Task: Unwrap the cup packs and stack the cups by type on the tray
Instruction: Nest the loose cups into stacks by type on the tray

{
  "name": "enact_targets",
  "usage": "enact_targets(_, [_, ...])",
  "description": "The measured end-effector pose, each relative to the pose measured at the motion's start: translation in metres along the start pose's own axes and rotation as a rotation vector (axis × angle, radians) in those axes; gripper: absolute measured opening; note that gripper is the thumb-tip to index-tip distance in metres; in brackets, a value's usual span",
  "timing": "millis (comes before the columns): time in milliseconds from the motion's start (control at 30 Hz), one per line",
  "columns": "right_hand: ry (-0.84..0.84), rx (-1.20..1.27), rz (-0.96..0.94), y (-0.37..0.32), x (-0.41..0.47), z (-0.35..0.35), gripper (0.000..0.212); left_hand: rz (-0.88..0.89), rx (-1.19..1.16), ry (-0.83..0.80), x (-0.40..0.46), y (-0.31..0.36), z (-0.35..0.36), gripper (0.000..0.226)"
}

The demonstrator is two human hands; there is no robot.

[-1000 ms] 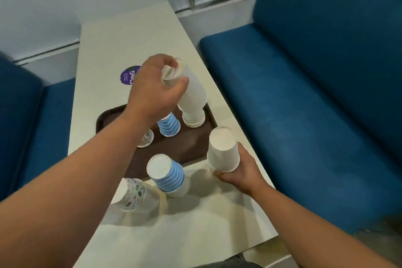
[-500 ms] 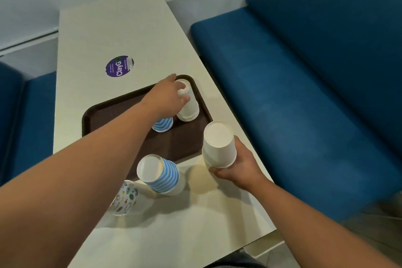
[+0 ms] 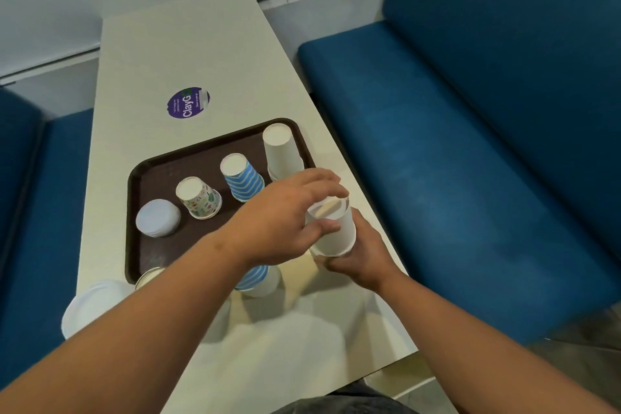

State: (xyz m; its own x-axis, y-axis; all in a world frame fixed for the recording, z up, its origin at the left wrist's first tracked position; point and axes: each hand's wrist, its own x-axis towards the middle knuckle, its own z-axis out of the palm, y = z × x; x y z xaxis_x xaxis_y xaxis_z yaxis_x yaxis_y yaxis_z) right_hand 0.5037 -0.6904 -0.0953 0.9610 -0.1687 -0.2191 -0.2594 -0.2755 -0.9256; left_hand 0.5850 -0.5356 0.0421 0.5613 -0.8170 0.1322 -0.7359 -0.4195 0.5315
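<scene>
White paper makes the pack of cups [image 3: 334, 232] that stands upside down at the right edge of the table [image 3: 188, 44], just beside the near right corner of the brown tray [image 3: 161, 161]. A clear wrap seems to cover its top, but it is hard to tell.

The right hand [image 3: 361, 254] curls around the lower part of this pack from the near side and holds it. The left hand [image 3: 285, 215] comes over the top, with the fingers bent on the far side and the thumb pressed on the near side, so it grips the upper end of the same pack.

On the tray I count four things, all bottom up: one tall white stack [image 3: 282, 153] in the far right corner, one blue striped cup [image 3: 242, 178], one cup with small coloured pictures [image 3: 199, 198], and one low white round piece [image 3: 158, 218] at the left.

On the table near the person stand one more blue striped pack [image 3: 257, 281], partly hidden under the left arm, and one white round thing [image 3: 92, 307] at the left edge. A purple sticker [image 3: 188, 103] lies beyond the tray.
</scene>
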Motion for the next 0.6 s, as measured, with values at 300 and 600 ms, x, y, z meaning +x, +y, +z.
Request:
enact_targets(300, [0.033,0.024,-0.014,0.002,-0.001,0.001,0.079,0.007,-0.032,0.179,-0.001,0.008,-0.025,0.029])
enact_targets(600, [0.001,0.001,0.012,0.005,0.0,-0.001,0.079,-0.317,-0.093,0.612,0.041,-0.048,-0.076,0.023])
